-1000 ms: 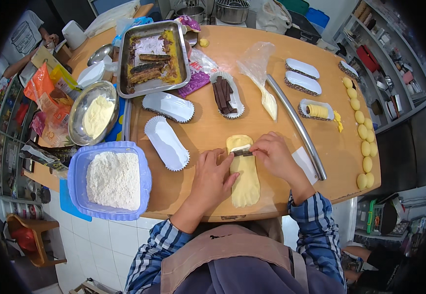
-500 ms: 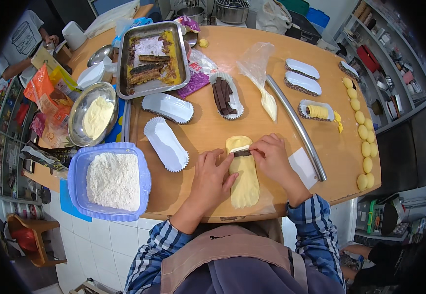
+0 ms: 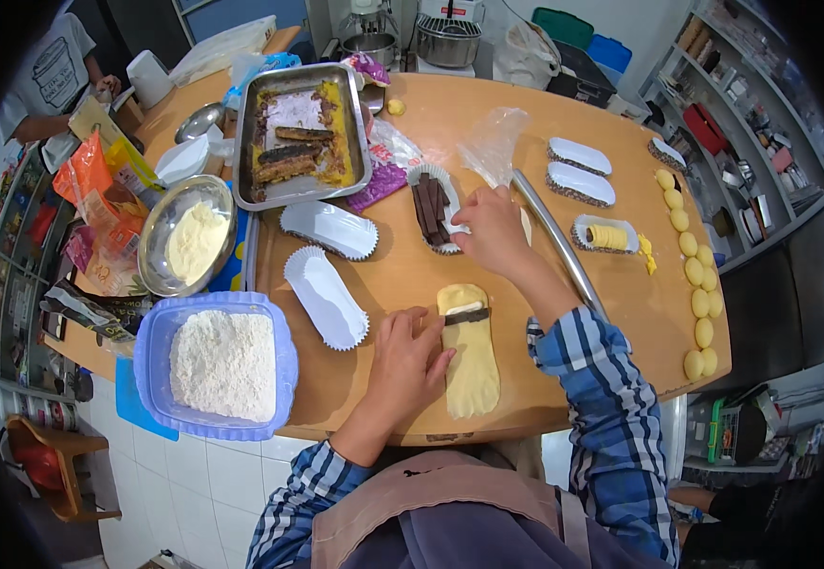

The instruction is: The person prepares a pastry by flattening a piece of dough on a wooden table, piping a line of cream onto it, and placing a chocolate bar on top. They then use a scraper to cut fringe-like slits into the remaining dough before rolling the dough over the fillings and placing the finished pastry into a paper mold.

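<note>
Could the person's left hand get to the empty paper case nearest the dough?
Probably yes. The left hand rests at the dough strip, and the empty paper case lies just beside it with bare tabletop between.

Bright, even overhead light is spread across the wooden table (image 3: 412, 275); shadows are kept soft. Glare is caught on the metal tray (image 3: 246, 142). Heavy fisheye bending and black vignetting are seen at the corners.
</note>
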